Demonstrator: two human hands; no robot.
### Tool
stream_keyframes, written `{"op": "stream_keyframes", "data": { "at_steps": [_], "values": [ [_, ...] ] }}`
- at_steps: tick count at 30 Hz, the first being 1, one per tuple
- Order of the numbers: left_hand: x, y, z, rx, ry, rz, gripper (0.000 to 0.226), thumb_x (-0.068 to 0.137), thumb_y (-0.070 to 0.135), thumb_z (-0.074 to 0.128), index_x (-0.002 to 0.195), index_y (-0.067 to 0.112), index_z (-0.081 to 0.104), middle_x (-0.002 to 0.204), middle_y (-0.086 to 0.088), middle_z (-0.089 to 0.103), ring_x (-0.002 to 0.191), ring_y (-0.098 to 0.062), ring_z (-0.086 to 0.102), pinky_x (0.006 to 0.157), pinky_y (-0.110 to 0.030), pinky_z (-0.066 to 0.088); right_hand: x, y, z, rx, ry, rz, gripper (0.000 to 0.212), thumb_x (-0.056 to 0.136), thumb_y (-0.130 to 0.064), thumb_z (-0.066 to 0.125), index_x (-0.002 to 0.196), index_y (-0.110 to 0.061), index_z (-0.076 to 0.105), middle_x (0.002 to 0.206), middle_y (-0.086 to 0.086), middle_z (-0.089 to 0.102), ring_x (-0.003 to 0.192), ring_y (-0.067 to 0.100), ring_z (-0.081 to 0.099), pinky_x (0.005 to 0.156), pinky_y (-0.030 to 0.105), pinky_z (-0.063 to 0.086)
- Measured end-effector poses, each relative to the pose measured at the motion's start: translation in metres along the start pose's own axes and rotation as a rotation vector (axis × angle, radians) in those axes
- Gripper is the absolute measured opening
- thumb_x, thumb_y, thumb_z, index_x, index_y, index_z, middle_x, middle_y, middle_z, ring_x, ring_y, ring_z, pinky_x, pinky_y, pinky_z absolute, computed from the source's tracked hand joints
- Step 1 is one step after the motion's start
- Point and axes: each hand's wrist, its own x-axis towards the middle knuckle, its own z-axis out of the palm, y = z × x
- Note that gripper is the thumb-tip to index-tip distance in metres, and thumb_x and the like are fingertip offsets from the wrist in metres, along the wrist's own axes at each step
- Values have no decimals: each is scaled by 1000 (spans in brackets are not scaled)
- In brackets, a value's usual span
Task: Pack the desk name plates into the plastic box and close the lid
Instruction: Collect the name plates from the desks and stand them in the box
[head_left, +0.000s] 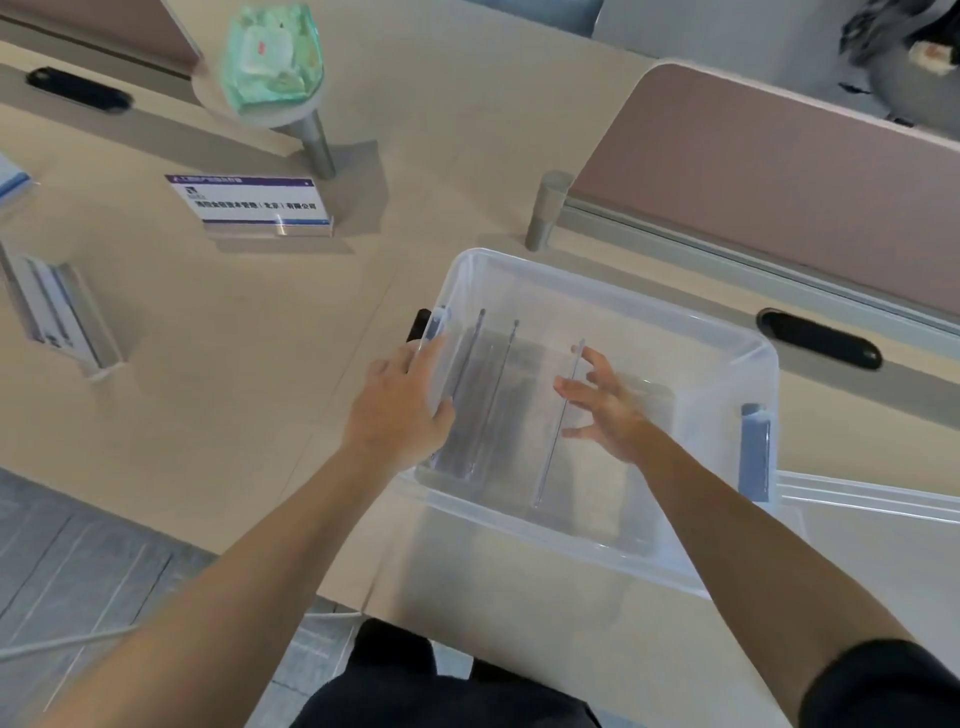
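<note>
A clear plastic box (613, 291) with blue latches stands open on the desk in front of me. Clear name plates stand on edge inside: two near its left wall (475, 384) and one in the middle (563, 415). My left hand (400, 410) rests over the box's left rim, fingers curled on the wall. Inside the box, my right hand (608, 410) has spread fingers touching the middle plate's right side. A name plate with a white and purple card (252, 205) stands on the desk at the upper left. Another plate (57, 317) lies at the far left.
The box lid (878, 501) lies to the right of the box. A small round stand holding a green packet (270, 57) rises behind the plates. Pink desk dividers (779, 176) run at the back right, with black cable slots (818, 338) in the desk. The desk edge is at lower left.
</note>
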Motion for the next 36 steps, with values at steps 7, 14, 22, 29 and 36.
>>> {"op": "stream_keyframes", "data": {
  "at_steps": [7, 14, 22, 29, 36],
  "values": [
    [1, 1, -1, -29, -29, -30, 73, 88, 35, 54, 151, 38, 18, 148, 6, 35, 123, -28, 36, 88, -38, 45, 13, 2, 1, -73, 60, 18, 96, 65, -47, 87, 147, -39, 37, 157, 7, 24, 145, 29, 28, 86, 54, 53],
    [-1, 5, -4, 0, -31, -28, 72, 88, 31, 54, 151, 34, 19, 147, 2, 36, 123, -29, 38, 88, -37, 43, 6, 5, -16, -200, 33, 86, 88, 73, -63, 68, 150, -38, 34, 147, 0, 46, 127, 34, 50, 97, 47, 46],
    [-3, 4, -4, -42, 32, 7, 68, 88, 26, 54, 149, 34, 26, 140, 3, 45, 118, -27, 44, 88, -37, 45, -27, 14, -18, -470, -55, -89, 88, 91, -35, 68, 146, -60, 4, 161, 6, 28, 133, 32, 47, 96, 48, 50],
    [-3, 4, -2, -37, 47, -10, 66, 88, 24, 55, 148, 33, 30, 138, 0, 48, 115, -28, 45, 88, -38, 45, -37, 24, -8, -483, -167, -113, 76, 98, -29, 59, 132, -73, 8, 165, -3, 13, 147, 25, 30, 104, 53, 47],
    [-3, 5, -2, -42, 51, -8, 64, 88, 22, 55, 147, 32, 32, 133, -1, 50, 113, -30, 47, 89, -41, 48, -34, 25, 3, -345, -222, -88, 74, 87, -41, 64, 118, -85, 13, 164, 0, 13, 146, 30, 29, 105, 61, 43]
  ]
}}
